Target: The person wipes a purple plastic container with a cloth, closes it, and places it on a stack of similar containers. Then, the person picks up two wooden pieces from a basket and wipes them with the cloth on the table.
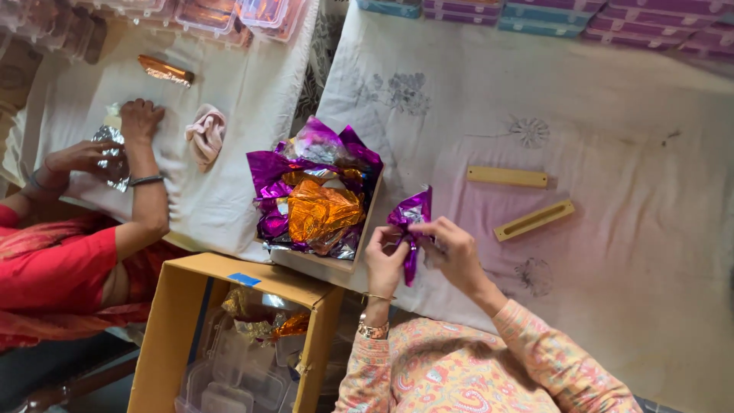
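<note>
While both hands work at the near edge of the white patterned tablecloth point(612, 153), the left hand point(384, 264) and the right hand point(455, 251) pinch a crinkled purple foil wrapper point(411, 222) between closed fingertips, holding it just above the cloth. Stacked purple and teal flat boxes point(596, 19) line the far edge. Two yellow wooden bars point(520, 199) lie well apart from the hands, with bare cloth around them to the right. Just left of the hands, a shallow tray point(321, 260) holds a heap of purple, orange and silver foil sheets point(317, 195). Below it, an open brown cardboard carton point(172, 336) contains clear plastic boxes and foil. At another table, a co-worker's hands point(115, 141) press silver foil.
</note>
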